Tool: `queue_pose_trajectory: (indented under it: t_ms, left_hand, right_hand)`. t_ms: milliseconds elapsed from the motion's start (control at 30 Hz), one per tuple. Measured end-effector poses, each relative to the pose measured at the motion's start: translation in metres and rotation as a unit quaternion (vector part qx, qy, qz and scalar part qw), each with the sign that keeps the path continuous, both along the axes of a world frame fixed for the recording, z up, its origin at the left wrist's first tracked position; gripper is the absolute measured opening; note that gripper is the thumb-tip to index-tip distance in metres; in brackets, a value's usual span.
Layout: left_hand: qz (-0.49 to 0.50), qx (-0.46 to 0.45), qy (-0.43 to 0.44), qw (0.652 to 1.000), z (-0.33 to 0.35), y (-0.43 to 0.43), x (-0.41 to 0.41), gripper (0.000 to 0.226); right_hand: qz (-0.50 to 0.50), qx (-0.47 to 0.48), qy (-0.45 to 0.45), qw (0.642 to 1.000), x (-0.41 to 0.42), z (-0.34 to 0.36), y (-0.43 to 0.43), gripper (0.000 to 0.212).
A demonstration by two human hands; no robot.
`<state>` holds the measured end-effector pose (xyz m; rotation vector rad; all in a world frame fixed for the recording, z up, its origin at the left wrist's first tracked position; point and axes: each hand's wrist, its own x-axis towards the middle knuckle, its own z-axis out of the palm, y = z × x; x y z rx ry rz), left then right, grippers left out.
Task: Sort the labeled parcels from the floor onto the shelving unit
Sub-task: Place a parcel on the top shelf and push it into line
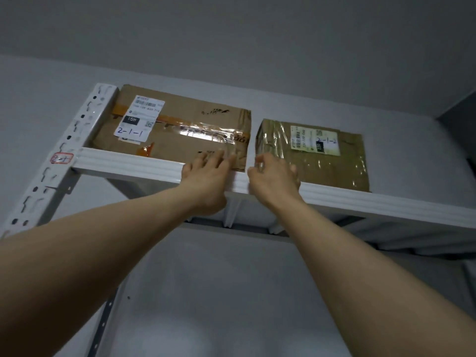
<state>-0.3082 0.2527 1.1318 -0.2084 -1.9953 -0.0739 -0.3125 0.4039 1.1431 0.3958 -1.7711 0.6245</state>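
With straight fingers, our left hand (206, 173) touched the big box (180, 119) on the shelf (128, 163); our right hand (275, 176) gripped the small box (334, 163) by its corner.

We list:
- Larger parcel (180, 130): brown cardboard, orange tape strips, glossy clear tape. Its label (140, 117) is white with a black patch and blue handwriting.
- Smaller parcel (322, 161): olive-brown cardboard under shiny clear tape. Its sticker (315, 140) is pale green-white with a black barcode and blue handwriting.
- Shelf beam (128, 163): white.
- Upright (85, 124): white, patterned with dark slots.
- Tag (61, 158): outlined and written in red.
- Wall (231, 34): grey.
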Motion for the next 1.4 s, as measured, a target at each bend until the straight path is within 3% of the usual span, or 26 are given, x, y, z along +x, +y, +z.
queue_pose_trajectory:
  t_ms: [300, 467, 700, 867, 1000, 1233, 1400]
  left_hand:
    - [-0.077, -0.034, 0.033, 0.996, 0.002, 0.085, -0.020, 0.101]
    - [-0.089, 0.034, 0.037, 0.995, 0.011, 0.092, -0.020, 0.088]
    - [-0.049, 0.091, 0.069, 0.992, 0.018, 0.107, -0.027, 0.059]
    - [-0.007, 0.117, 0.072, 0.990, 0.018, 0.121, -0.032, 0.063]
    - [-0.011, 0.149, 0.080, 0.986, 0.018, 0.126, -0.028, 0.056]
    - [0.004, 0.181, 0.127, 0.975, 0.012, 0.121, -0.020, 0.047]
    - [0.005, 0.176, 0.111, 0.978, 0.011, 0.116, -0.015, 0.041]
  right_hand:
    - [-0.122, -0.077, 0.013, 0.989, -0.013, 0.002, 0.117, 0.040]
    - [-0.170, -0.114, -0.016, 0.979, -0.021, 0.012, 0.166, 0.058]
    - [-0.165, -0.110, -0.092, 0.976, -0.038, 0.014, 0.201, 0.063]
    - [-0.159, -0.102, -0.095, 0.977, -0.041, 0.011, 0.204, 0.063]
    - [-0.125, -0.108, -0.093, 0.982, -0.042, 0.012, 0.203, 0.056]
    - [-0.101, -0.098, -0.087, 0.986, -0.042, 0.012, 0.194, 0.056]
    - [-0.108, -0.067, -0.115, 0.985, -0.040, 0.012, 0.191, 0.063]
